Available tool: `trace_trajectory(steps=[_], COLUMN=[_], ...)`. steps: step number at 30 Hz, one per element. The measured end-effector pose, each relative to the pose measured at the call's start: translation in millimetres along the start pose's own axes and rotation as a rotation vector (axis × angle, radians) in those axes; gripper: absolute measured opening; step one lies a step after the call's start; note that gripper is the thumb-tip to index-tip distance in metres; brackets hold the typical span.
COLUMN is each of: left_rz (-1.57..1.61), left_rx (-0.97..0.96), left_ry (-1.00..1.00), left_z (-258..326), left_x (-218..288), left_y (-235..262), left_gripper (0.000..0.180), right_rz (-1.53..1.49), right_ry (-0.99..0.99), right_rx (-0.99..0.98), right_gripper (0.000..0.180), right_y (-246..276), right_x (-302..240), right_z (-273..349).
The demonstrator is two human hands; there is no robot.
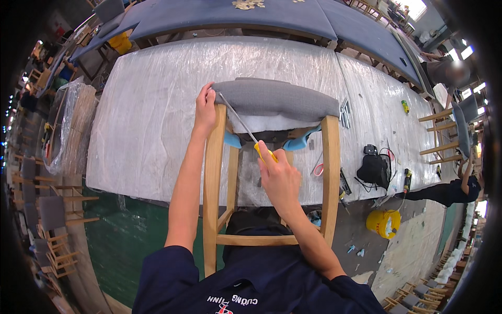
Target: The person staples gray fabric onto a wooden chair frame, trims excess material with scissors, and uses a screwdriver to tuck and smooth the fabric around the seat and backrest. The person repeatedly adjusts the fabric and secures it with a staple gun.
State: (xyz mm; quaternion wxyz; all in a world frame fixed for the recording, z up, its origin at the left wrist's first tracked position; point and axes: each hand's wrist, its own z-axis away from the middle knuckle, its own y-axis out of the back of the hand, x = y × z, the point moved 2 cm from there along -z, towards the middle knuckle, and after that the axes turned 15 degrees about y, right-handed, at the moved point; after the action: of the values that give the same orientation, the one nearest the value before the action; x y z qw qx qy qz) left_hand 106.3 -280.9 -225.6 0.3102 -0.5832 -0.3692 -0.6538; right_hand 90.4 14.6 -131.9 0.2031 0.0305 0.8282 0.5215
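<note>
A wooden-framed chair (329,172) with a grey upholstered part (277,99) stands tipped in front of me on the plastic-covered table, its legs toward me. My left hand (205,107) is closed around the upholstered corner, at the end of the left wooden leg. In my right hand (282,180) is a screwdriver (239,120) with a yellow handle and long metal shaft. Its tip meets the grey fabric's left end, close to my left fingers; the exact contact is too small to make out. Light-blue wrapping (302,140) shows between the legs.
Right of the chair lie metal bolts (344,112), red-handled scissors (318,169), a black pouch (374,168) and a cordless tool (407,180). A yellow bucket (383,224) stands on the floor. At right, a person (463,189) handles another chair (444,138). Wrapped cardboard (78,125) is left.
</note>
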Motion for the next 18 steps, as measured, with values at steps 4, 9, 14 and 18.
trace_trajectory(steps=[4,9,14,18], left_rz=[-0.008,-0.019,0.007,-0.048], left_rx=[-0.001,0.01,-0.003,-0.075], left_ry=[-0.001,0.019,0.036,-0.068], left_z=[-1.4,0.4,0.4,-31.0], left_x=[-2.4,-2.6,7.6,-36.8], left_y=[0.5,8.2,-1.0,3.8], left_gripper=[0.042,0.042,0.041,0.043], right_rz=[0.078,0.068,0.019,0.127], right_ry=[0.01,-0.007,-0.01,-0.007], right_rx=[-0.002,-0.036,-0.016,-0.089], right_gripper=[0.042,0.043,0.043,0.049], right_y=[-9.1,-10.8,3.0,1.6], right_x=[-4.3,-6.6,-2.6,-1.6], right_z=[-4.6,-7.2,-9.8,-10.7])
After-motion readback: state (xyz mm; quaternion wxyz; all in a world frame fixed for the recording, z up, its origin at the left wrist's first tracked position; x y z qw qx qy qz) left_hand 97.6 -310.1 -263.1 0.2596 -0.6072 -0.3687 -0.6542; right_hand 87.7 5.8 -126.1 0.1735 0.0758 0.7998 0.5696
